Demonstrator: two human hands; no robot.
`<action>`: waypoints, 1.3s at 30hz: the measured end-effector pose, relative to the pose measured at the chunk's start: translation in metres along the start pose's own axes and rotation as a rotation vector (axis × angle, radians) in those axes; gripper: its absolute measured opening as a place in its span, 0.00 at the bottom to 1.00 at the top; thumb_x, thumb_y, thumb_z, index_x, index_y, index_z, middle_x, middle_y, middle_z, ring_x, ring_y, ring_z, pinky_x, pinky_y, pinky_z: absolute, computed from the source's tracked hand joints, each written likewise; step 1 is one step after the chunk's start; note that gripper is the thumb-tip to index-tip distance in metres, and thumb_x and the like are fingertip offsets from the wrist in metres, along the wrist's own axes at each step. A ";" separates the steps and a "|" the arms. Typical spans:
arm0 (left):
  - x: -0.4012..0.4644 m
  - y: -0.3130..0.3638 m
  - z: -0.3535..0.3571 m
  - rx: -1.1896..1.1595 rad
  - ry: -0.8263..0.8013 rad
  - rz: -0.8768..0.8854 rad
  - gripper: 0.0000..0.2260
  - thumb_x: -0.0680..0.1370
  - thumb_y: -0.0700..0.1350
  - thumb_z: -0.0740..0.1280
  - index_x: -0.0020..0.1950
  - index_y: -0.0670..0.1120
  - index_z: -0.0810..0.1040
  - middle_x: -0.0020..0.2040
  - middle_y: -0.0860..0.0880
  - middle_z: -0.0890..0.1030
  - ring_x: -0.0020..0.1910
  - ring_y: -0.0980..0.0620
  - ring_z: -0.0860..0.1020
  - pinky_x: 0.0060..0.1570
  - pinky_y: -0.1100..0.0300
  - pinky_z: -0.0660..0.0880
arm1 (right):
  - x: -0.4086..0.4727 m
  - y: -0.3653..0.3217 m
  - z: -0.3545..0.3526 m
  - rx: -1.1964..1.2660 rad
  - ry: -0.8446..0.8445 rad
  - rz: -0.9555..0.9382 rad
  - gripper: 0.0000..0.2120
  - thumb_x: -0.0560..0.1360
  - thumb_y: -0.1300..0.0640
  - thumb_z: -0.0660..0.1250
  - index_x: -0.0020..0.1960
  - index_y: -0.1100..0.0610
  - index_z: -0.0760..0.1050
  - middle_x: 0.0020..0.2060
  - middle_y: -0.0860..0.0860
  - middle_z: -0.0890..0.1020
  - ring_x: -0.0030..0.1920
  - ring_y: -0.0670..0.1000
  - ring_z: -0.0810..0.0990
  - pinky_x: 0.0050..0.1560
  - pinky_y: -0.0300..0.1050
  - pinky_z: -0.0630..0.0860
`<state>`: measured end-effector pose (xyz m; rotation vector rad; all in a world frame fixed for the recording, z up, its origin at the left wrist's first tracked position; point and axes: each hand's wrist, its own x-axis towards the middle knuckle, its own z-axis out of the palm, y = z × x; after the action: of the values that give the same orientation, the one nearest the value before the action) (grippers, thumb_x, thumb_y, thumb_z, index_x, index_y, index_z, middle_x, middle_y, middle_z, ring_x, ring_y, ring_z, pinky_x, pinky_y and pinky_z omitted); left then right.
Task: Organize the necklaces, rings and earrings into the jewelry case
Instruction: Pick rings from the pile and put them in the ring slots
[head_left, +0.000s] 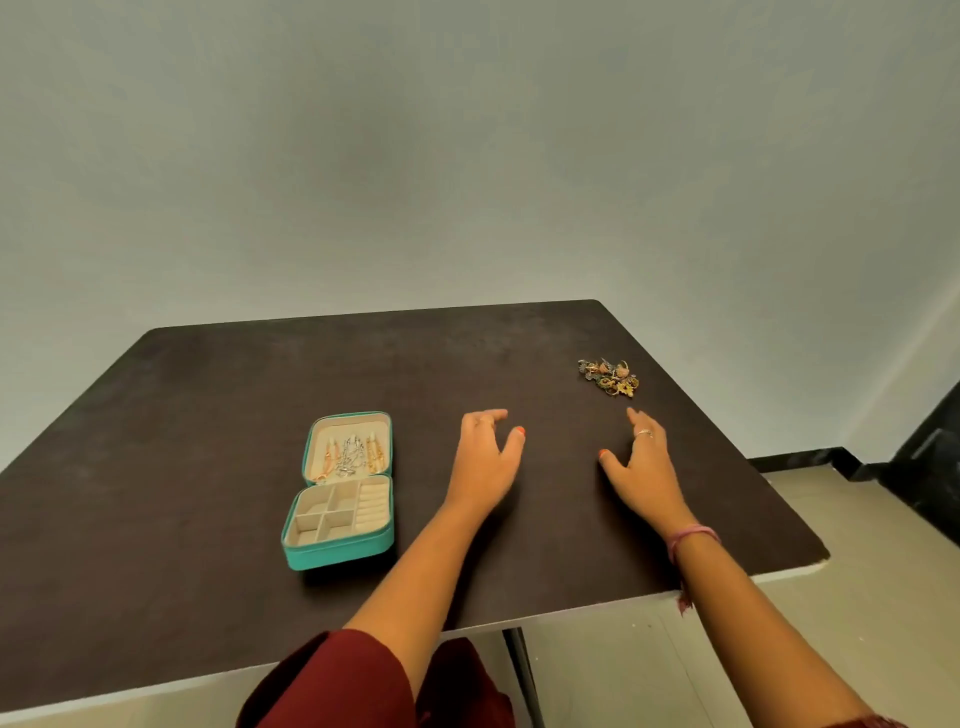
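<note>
Open teal case (340, 493) near the table's (208, 415) left-centre: the lid lining holds necklaces (350, 454); the tray's divided compartments and ring rolls show nothing inside. Loose rings and earrings form a pile (609, 376) near the far right corner. Left hand (485, 460) and right hand (641, 467) are relaxed, grasping nothing, between case and pile.

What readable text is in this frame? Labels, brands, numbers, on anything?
None readable anywhere.
Jewelry case: teal outside, cream lining, no logo or lettering shows.
Jewelry pile: too small to show any stamps or tags.
Ring on the right hand: no visible marking.
Table and wall: plain, no signs.
</note>
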<state>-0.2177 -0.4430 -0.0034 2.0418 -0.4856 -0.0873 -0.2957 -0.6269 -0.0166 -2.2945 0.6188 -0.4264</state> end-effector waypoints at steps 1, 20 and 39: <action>-0.001 -0.005 0.005 0.066 -0.019 -0.002 0.18 0.80 0.49 0.63 0.68 0.44 0.70 0.66 0.49 0.68 0.64 0.52 0.71 0.64 0.60 0.67 | 0.008 0.005 -0.003 -0.016 -0.009 0.016 0.36 0.77 0.57 0.66 0.77 0.58 0.50 0.76 0.54 0.52 0.76 0.54 0.55 0.73 0.48 0.56; 0.006 -0.018 0.024 0.437 0.010 0.101 0.23 0.79 0.56 0.59 0.72 0.50 0.65 0.71 0.55 0.62 0.69 0.58 0.63 0.64 0.60 0.61 | 0.157 0.033 -0.006 -0.158 -0.113 -0.148 0.34 0.75 0.41 0.64 0.77 0.48 0.56 0.77 0.52 0.54 0.77 0.55 0.52 0.74 0.55 0.54; 0.007 -0.018 0.026 0.455 0.014 0.096 0.23 0.79 0.57 0.59 0.72 0.50 0.65 0.71 0.55 0.63 0.69 0.57 0.63 0.65 0.59 0.60 | 0.177 0.030 0.004 -0.240 -0.246 -0.323 0.21 0.77 0.47 0.63 0.68 0.52 0.72 0.66 0.51 0.74 0.64 0.52 0.73 0.66 0.48 0.69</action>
<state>-0.2123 -0.4596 -0.0304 2.4546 -0.6385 0.1054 -0.1566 -0.7397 -0.0187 -2.6354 0.1827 -0.2205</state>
